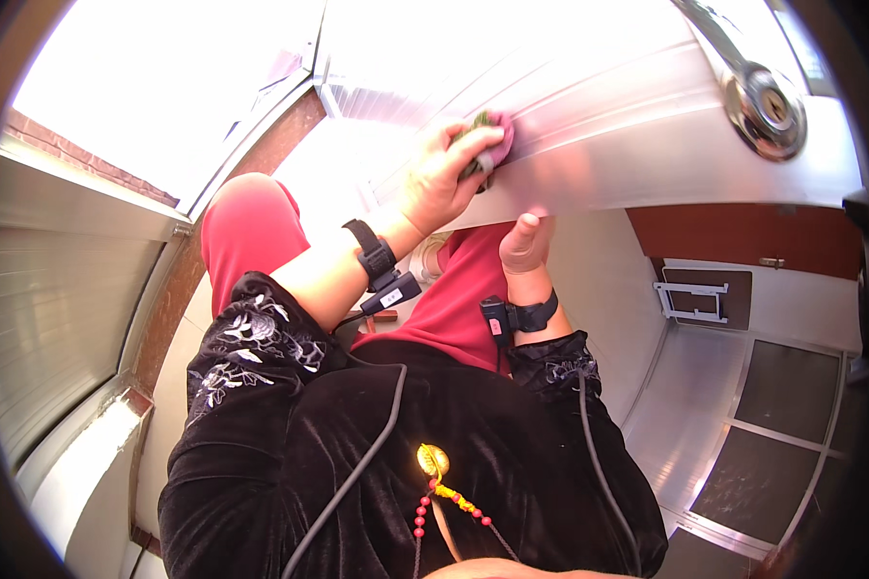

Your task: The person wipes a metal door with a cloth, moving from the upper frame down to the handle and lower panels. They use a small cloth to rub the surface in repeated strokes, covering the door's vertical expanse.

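Observation:
A crumpled pink and green cloth (494,145) is bunched in my left hand (442,174). That hand presses it to the ridged face of a pale metal door (623,170), which gleams in strong light. My right hand (526,246) is at the door's near edge, its thumb raised against it. The door edge hides the fingers of this hand, so their grip is unclear. Black straps with small devices circle both wrists, and a cable runs from them along each sleeve.
A chrome lever handle with a key cylinder (773,108) projects from the door at upper right. Beside my left arm are a window frame (250,137) and a ridged metal panel (65,289). A framed dark-panelled unit (782,391) stands at right, near a folded white bracket (695,300).

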A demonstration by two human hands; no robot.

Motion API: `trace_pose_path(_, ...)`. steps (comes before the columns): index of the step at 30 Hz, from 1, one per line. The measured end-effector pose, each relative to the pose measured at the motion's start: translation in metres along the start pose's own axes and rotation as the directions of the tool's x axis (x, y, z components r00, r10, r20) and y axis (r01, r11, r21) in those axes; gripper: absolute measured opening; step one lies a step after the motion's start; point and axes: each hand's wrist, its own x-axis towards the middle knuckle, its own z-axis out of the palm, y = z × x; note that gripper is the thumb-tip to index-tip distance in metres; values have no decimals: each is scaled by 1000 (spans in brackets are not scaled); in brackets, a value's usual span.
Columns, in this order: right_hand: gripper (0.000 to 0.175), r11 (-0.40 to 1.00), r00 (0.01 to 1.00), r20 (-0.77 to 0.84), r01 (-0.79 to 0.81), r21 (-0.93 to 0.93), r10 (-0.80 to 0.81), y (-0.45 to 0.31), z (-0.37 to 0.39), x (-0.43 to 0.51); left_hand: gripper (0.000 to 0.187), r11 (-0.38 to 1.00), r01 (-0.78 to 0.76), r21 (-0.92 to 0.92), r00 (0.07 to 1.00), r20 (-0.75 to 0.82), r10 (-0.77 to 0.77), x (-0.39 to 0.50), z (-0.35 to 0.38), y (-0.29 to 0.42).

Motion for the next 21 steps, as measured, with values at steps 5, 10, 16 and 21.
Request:
trace_pose_path(5, 76, 997, 998, -61, 18, -71, -23, 11, 2, -4, 44, 979, 202, 2, 961, 192, -199, -67, 11, -68)
trace_pose_path(10, 86, 989, 996, -80, -45, -139, 35, 11, 2, -11, 41, 755, 619, -217, 776, 319, -544, -83, 20, -63)
trace_pose_path(16, 83, 995, 992, -102, -63, 76, 71, 2, 14, -17, 48, 868, 325, -375, 933, 280, -228, 6, -12, 33)
trace_pose_path(21, 79, 993, 989, -139, -34, 117, 50, -2, 18, -24, 59, 857, -112, -503, 993, -79, 83, 99, -13, 95)
